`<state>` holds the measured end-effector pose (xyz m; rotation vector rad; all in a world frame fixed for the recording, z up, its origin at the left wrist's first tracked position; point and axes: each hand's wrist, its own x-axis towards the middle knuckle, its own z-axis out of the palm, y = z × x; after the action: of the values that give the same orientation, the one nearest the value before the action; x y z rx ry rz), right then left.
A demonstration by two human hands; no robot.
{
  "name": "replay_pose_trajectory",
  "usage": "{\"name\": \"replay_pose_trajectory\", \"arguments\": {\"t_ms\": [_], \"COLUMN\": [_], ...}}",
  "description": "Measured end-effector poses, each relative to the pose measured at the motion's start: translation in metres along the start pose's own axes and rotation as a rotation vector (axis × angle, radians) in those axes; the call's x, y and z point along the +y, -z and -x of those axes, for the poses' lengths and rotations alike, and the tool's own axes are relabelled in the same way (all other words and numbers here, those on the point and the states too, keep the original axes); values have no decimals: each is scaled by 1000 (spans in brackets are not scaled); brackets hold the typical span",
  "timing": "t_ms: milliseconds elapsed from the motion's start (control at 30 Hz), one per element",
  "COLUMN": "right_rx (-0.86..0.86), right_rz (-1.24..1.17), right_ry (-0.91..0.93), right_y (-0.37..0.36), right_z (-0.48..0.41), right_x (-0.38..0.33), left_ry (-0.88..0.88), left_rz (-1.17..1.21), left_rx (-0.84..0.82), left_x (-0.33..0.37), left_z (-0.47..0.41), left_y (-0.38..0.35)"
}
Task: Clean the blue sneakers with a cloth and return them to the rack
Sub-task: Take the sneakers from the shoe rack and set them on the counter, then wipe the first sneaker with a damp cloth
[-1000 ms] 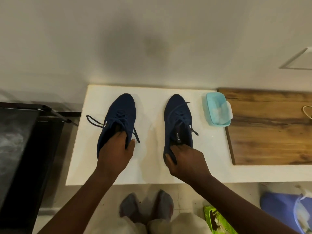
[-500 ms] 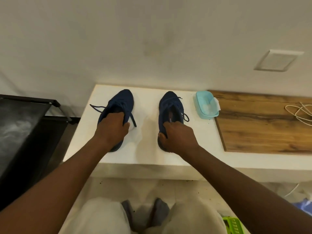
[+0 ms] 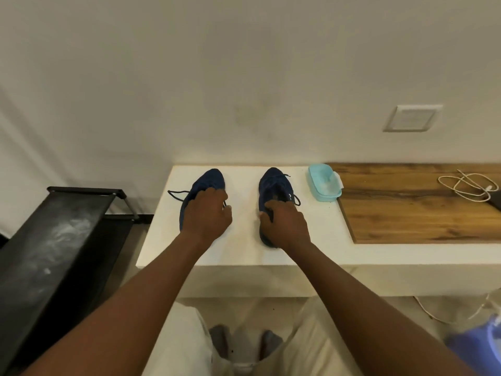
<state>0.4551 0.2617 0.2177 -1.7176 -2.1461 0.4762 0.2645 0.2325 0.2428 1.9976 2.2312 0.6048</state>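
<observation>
"Sneakers gripped, one to each hand?"

"Yes. The left hand (image 3: 207,213) has its fingers curled into the collar of the left sneaker (image 3: 210,179). The right hand (image 3: 284,226) pinches the collar of the right sneaker (image 3: 272,183) near the heel. Both shoes sit soles down, toes to the wall, at the left end of the white bench (image 3: 244,253), apart from each other."

"Which step is this?"

"Most likely lifting them for the rack (image 3: 54,240), which stands beyond the bench's left edge. I can't tell whether the wiping is finished. A pale blue tub (image 3: 324,183) holding something white, perhaps the cloth, sits just beside the right sneaker by the far edge."

"How to lift well?"

"Hook the fingers deep inside each collar, thumbs outside, and raise both straight up. A loose lace (image 3: 176,195) trails off the left sneaker toward the bench's left edge, so clear it before swinging left, or it may drag or catch on the rack's frame. Keep the soles level."
</observation>
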Motion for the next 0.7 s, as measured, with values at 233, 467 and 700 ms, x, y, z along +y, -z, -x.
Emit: {"name": "replay_pose_trajectory", "arguments": {"t_ms": [233,467,700], "right_rx": [385,533,604], "right_rz": [-530,-844,-851], "right_ry": [-161,-344,-445], "right_y": [4,-14,-40], "right_z": [6,-19,-54], "right_x": [1,50,87], "left_ry": [176,916,1016], "left_rz": [488,1571,1633], "left_rx": [-73,-398,-411], "left_x": [49,115,128], "left_z": [-13,-54,-98], "left_y": [-16,-62,-88]}}
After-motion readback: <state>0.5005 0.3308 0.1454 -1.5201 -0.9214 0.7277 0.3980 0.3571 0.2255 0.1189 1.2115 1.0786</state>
